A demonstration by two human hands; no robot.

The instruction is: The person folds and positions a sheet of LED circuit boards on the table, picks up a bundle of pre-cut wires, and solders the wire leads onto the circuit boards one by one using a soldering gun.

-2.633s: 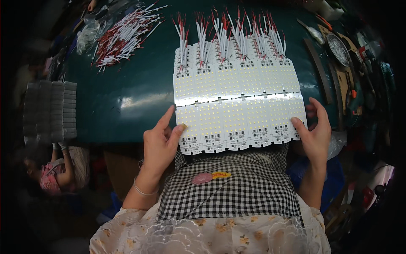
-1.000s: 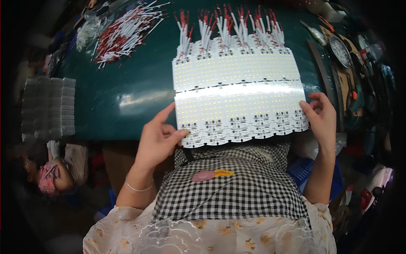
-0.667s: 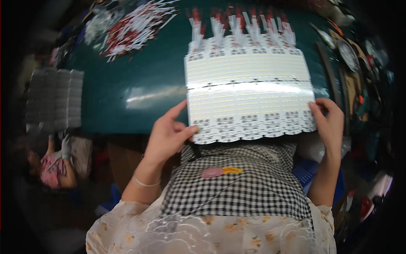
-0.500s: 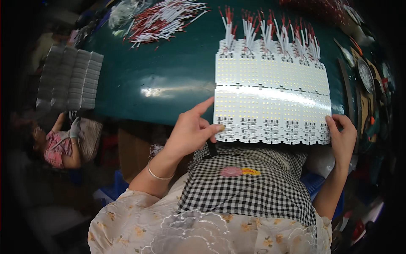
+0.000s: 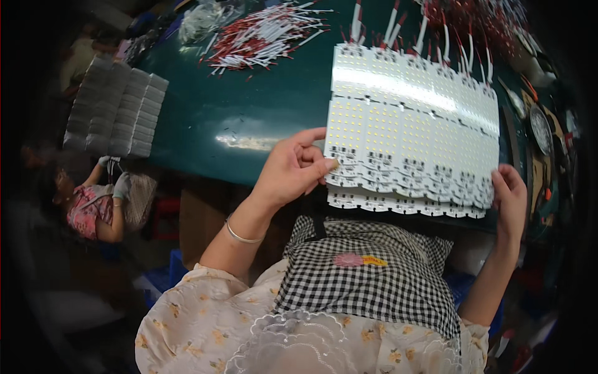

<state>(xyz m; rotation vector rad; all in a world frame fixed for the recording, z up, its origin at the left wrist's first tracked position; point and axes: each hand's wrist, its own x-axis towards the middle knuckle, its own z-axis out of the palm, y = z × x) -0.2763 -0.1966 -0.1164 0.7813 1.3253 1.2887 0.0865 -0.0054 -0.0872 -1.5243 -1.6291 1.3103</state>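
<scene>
A white LED circuit board panel (image 5: 411,134), dotted with yellow chips and scalloped along its near edge, is lifted off a stack. My left hand (image 5: 296,163) pinches its near left corner, thumb on top and fingers underneath. At the near right corner, my right hand (image 5: 509,190) grips the edge with its fingertips. Below the raised panel, the near edge of the other LED boards (image 5: 398,204) shows. Red and white wires (image 5: 420,34) stick up beyond the far edge; where they join is partly hidden by the panel.
Loose red and white wires (image 5: 265,37) are heaped on the green table (image 5: 193,118). Wrapped grey blocks (image 5: 115,109) are stacked at its left end. Tools and a round metal dish (image 5: 539,129) lie at right. A co-worker (image 5: 93,206) in gloves sits at lower left.
The top panel has risen from the stack and shifted away from me, uncovering the boards' near edge below. Both hands rose with it. The view has shifted slightly.
</scene>
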